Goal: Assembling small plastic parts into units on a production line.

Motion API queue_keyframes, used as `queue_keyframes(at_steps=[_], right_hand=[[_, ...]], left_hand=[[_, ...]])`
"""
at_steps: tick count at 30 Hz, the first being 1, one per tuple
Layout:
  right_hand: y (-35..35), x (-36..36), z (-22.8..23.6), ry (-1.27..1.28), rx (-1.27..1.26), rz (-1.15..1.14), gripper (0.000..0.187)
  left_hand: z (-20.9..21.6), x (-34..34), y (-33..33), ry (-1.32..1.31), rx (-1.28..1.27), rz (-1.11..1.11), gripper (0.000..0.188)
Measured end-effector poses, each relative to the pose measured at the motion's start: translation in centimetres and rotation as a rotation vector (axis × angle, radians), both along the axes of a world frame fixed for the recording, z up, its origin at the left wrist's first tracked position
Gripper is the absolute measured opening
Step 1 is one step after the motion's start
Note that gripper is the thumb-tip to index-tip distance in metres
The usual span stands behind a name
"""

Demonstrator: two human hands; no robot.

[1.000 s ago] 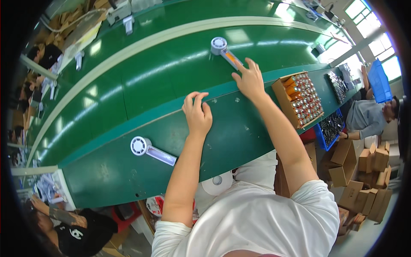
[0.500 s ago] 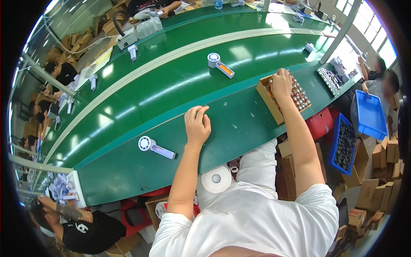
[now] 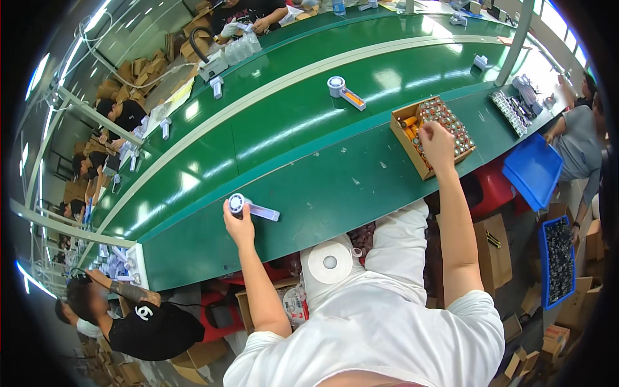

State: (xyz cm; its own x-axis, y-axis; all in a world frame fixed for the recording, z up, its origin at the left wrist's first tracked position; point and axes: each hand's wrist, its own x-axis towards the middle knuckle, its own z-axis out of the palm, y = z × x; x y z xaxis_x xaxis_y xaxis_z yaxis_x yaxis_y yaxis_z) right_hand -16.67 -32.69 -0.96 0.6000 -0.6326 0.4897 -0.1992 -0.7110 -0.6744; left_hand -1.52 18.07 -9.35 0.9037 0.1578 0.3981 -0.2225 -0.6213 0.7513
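Observation:
My left hand (image 3: 238, 224) grips the round head of a small white handheld fan (image 3: 253, 207) lying on the green conveyor belt (image 3: 309, 122). My right hand (image 3: 437, 143) reaches down into a cardboard box (image 3: 403, 143) packed with several small orange and silver cylinders; whether it holds one is hidden. A second white fan with an orange handle (image 3: 345, 92) lies farther up the belt, apart from both hands.
A white tape roll (image 3: 329, 262) sits on my lap. Blue bins (image 3: 534, 169) and cardboard boxes stand at my right. Other people work at the left, the far side and the right end. A tray of small parts (image 3: 510, 109) lies beyond the box.
My left hand slid left and took hold of the white fan. My right hand went from the orange-handled fan to the box of cylinders. The view shifted.

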Motion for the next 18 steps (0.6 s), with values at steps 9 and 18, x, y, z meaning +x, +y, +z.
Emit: queue_keyframes(at_steps=[9, 18], right_hand=[[-1.5, 5.0, 0.3, 0.549, -0.481, -0.101, 0.015], [-4.8, 8.0, -0.5, 0.715, -0.771, 0.153, 0.019]], left_hand=[[2.5, -2.4, -13.0, -0.067, 0.069, -0.327, 0.073], [7.2, -17.1, -14.9, -0.041, 0.074, -1.140, 0.032]])
